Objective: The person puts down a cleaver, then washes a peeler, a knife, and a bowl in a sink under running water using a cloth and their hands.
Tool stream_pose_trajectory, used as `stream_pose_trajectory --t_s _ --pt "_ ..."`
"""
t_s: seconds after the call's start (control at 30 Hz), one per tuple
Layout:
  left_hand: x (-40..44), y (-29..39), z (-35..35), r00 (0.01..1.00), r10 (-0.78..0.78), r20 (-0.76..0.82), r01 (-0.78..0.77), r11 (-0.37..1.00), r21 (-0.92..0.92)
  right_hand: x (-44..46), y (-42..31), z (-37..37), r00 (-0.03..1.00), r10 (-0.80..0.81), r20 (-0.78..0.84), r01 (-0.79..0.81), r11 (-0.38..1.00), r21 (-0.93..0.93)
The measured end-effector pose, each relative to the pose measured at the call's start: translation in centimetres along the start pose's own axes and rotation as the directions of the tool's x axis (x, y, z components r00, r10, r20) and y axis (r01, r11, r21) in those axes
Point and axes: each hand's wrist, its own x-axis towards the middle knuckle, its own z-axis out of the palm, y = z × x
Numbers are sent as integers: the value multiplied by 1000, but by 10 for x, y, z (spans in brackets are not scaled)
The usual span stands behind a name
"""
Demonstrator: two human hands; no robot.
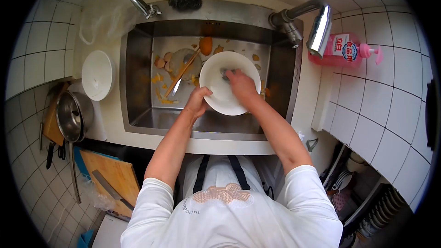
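Observation:
A white bowl [223,95] is held over the metal sink [206,135]. My left hand [198,101] grips its lower left rim, thumb on the inside. Inside the bowl, my right hand [240,86] presses a small grey scrubber [226,74] against the inner surface, its fingers closed round it. Below and left of the bowl, chopsticks [183,72] and a spoon [176,87] lie across a round dish [189,65] in the sink. Orange and yellow food scraps [164,97] and eggshells [160,62] are scattered about the basin.
Behind the sink are a small tap [144,5], a dark scouring pad [184,0] and a large faucet [319,27]. A pink soap bottle [342,50] stands right. Another white bowl [98,75] and a steel pot [69,115] are left.

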Motion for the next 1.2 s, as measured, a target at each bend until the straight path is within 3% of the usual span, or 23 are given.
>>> stream_pose_trajectory --t_s 0.03,0.07,0.13,0.17,0.23,0.27,0.33,0.47,0.53,0.57,0.63,0.67,0.73,0.77,0.83,0.97,1.03,1.07,1.1,1.13,1.17,1.2 --pt "0 -1 -1 1000 22 1 -22 1000 7 -1 -3 3 990 69 126 -69 998 -4" --pt "-1 -2 -3 1000 23 0 -23 1000 8 -4 -2 4 990 68 126 -68 998 -3" --pt "-4 -2 -2 999 -5 -50 2 998 -64 -12 -5 -3 989 -144 -40 144 845 516" --pt "-4 -1 -2 999 -4 -51 1 998 -64 -15 -9 -4 989 -145 -40 144 845 516" --pt "-4 -2 -2 1000 -22 -19 20 995 -100 -18 -29 -8 925 -225 -306 374 684 626" --pt "-1 -5 -5 1000 -26 -16 24 995 -98 -14 -33 -6 926 -221 -308 371 686 626" --pt "5 -7 -10 996 -92 -13 91 995 -26 7 -34 -5 878 -361 -315 462 810 361" --pt "-9 -5 5 999 -3 -38 0 998 -63 47 2 -30 965 25 -260 10 991 133" --pt "-6 -8 3 992 67 -106 -78 991 -107 39 32 -27 957 144 -253 -139 990 35" --pt "-4 -9 2 992 68 -102 -80 990 -113 31 44 -25 957 141 -254 -139 990 28" --pt "-4 -12 -2 989 117 -96 -124 990 -69 0 46 -26 955 257 -149 -267 962 -57" --pt "-4 -12 -3 989 114 -97 -121 990 -73 -7 43 -24 955 257 -146 -268 961 -61" --pt "-5 -9 0 991 100 -87 -107 991 -85 -12 24 -23 976 25 -218 -12 998 62" --pt "-5 -9 2 991 99 -88 -107 991 -83 -7 18 -21 976 26 -218 -12 998 64" --pt "-4 -8 2 991 100 -89 -108 990 -92 7 8 -15 964 -260 -50 262 964 45" --pt "3 -5 -2 990 117 -84 -123 990 -66 17 6 9 992 -119 -33 115 987 -111" --pt "5 -6 -2 989 131 -61 -138 983 -120 13 5 15 981 163 106 -166 986 18" --pt "5 -10 -1 990 125 -57 -132 983 -124 13 4 19 980 170 107 -172 985 13" --pt "3 -9 6 991 124 -55 -131 979 -153 14 -1 22 954 242 176 -290 893 343" --pt "3 -8 9 991 125 -53 -133 975 -180 16 -11 20 923 282 261 -384 681 623" --pt "7 -11 5 991 127 -50 -134 975 -180 17 -23 19 887 268 376 -457 388 800" --pt "13 -17 -5 993 119 -12 -119 970 -210 21 -32 15 889 264 374 -453 390 801"
